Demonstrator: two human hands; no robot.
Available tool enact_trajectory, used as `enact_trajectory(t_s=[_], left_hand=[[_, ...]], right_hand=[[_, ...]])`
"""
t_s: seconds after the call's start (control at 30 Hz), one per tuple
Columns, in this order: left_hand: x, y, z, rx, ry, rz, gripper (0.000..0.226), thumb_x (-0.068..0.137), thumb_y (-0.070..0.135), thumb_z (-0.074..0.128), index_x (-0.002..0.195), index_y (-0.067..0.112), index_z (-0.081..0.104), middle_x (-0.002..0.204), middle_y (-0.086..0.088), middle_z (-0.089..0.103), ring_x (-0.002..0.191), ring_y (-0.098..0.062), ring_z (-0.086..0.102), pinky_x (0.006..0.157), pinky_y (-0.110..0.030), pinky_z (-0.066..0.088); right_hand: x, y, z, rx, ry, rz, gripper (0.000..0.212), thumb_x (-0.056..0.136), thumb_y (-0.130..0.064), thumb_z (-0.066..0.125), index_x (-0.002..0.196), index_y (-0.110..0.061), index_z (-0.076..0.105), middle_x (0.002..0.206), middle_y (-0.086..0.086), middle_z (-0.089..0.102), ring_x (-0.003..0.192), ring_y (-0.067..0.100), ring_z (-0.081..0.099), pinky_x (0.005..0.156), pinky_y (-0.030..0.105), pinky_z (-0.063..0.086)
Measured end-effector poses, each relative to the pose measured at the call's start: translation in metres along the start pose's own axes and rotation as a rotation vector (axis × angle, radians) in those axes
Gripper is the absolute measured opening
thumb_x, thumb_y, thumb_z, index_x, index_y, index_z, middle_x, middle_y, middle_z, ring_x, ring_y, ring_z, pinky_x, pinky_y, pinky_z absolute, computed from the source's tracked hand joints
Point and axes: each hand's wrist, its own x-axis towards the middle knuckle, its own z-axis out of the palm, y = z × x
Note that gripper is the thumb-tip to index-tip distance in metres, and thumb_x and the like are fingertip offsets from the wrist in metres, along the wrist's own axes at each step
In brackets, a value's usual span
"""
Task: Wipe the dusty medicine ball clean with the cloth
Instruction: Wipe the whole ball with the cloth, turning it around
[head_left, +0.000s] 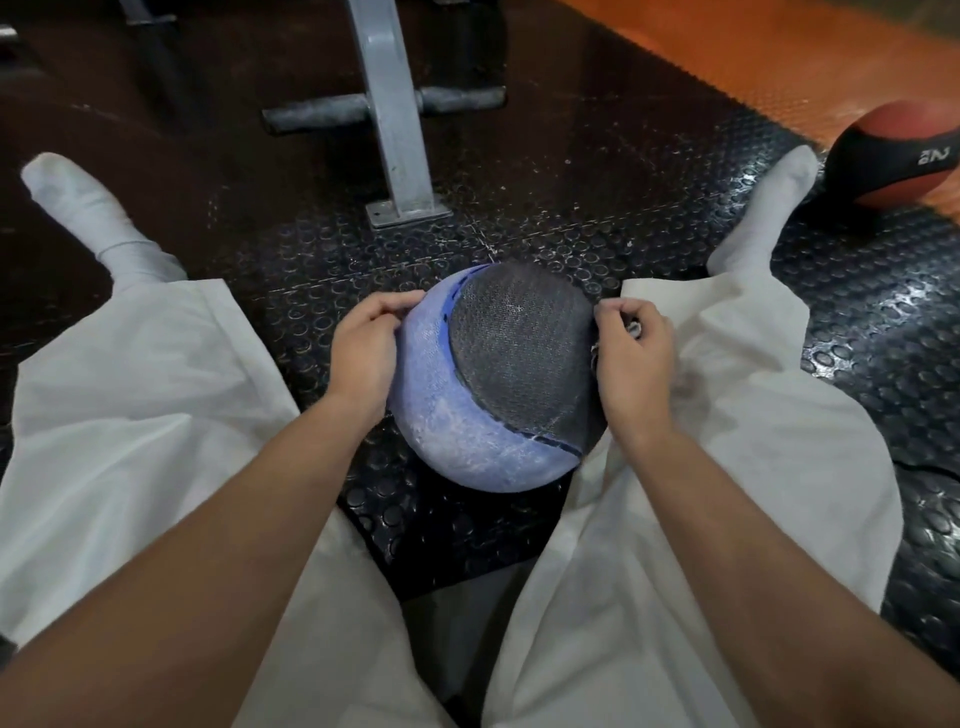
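Nearest the camera, the left forearm (208, 545) and right forearm (753, 545) reach forward over white trousers (130, 389), the legs spread wide on a studded black mat (519, 208).

The ball (493, 379) sits on the mat between the thighs, just past the centre of the view. Its left and lower part is blue with a pale, dusty film. Its upper right part is dark grey and textured.

The left hand (363, 348) lies against the ball at its 9 o'clock, with fingers curled and gripping the edge near 11 o'clock. The right hand (636, 358) is at the ball's 3 o'clock with its fingers clenched. A small grey-white scrap of cloth (632, 328) shows pinched between them, most of it hidden in the fist.

White socks point out at 10 o'clock (78, 208) and 2 o'clock (769, 208) of the view. A grey steel post (395, 119) with a crossbar stands bolted to the mat at 12 o'clock. A red-and-black ball (904, 156) rests at 2 o'clock, beside the right sock, at the edge of an orange floor (779, 52).
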Motion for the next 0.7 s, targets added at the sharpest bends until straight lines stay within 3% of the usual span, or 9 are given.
enact_trajectory(t_s=[0.13,0.27,0.4,0.57,0.63,0.7], left_hand=[[-0.008,-0.026,-0.016,-0.015,-0.133,-0.203,0.024,0.101,0.027,0.049,0.102,0.022,0.072,0.098,0.004,0.073,0.093,-0.015,0.068,0.077,-0.030,0.052],[-0.017,-0.051,-0.014,-0.270,-0.253,-0.480,0.034,0.100,0.045,0.043,0.106,0.022,0.067,0.098,-0.001,0.074,0.092,-0.019,0.067,0.076,-0.034,0.051],[-0.014,-0.056,-0.017,-0.461,-0.213,-0.532,0.040,0.099,0.048,0.040,0.104,0.019,0.068,0.090,-0.004,0.076,0.086,-0.021,0.069,0.075,-0.036,0.050],[-0.016,-0.070,-0.028,-0.537,-0.172,-0.460,0.050,0.103,0.042,0.033,0.089,0.020,0.075,0.080,0.001,0.076,0.069,-0.015,0.072,0.063,-0.029,0.055],[-0.016,-0.072,-0.030,-0.563,-0.180,-0.444,0.054,0.103,0.040,0.033,0.083,0.021,0.079,0.084,0.000,0.076,0.073,-0.016,0.072,0.069,-0.032,0.054],[-0.014,-0.068,-0.032,-0.574,-0.195,-0.424,0.044,0.102,0.039,0.035,0.095,0.019,0.073,0.088,-0.001,0.075,0.079,-0.018,0.069,0.076,-0.034,0.052]], right_hand=[[-0.002,-0.004,-0.005,-0.071,-0.055,0.043,0.048,0.067,-0.067,0.057,0.095,-0.029,0.066,0.107,0.003,0.063,0.095,0.012,0.061,0.094,0.040,0.049],[-0.004,-0.007,-0.009,-0.032,-0.127,0.124,0.041,0.078,-0.057,0.068,0.102,-0.025,0.065,0.103,-0.006,0.067,0.096,0.008,0.062,0.094,0.032,0.049],[-0.015,-0.015,0.006,-0.008,-0.068,0.110,0.039,0.075,-0.055,0.070,0.102,-0.026,0.065,0.103,-0.005,0.067,0.095,0.008,0.062,0.094,0.034,0.050],[-0.035,-0.026,0.029,-0.031,-0.028,0.024,0.046,0.059,-0.067,0.060,0.093,-0.036,0.063,0.106,0.001,0.063,0.092,0.010,0.062,0.090,0.038,0.050],[-0.035,-0.027,0.033,-0.033,-0.031,0.019,0.045,0.058,-0.066,0.060,0.090,-0.036,0.064,0.106,0.001,0.063,0.092,0.011,0.062,0.090,0.039,0.050],[-0.033,-0.026,0.034,0.006,-0.027,0.036,0.037,0.061,-0.061,0.064,0.088,-0.037,0.063,0.107,0.000,0.064,0.095,0.011,0.062,0.091,0.038,0.050]])
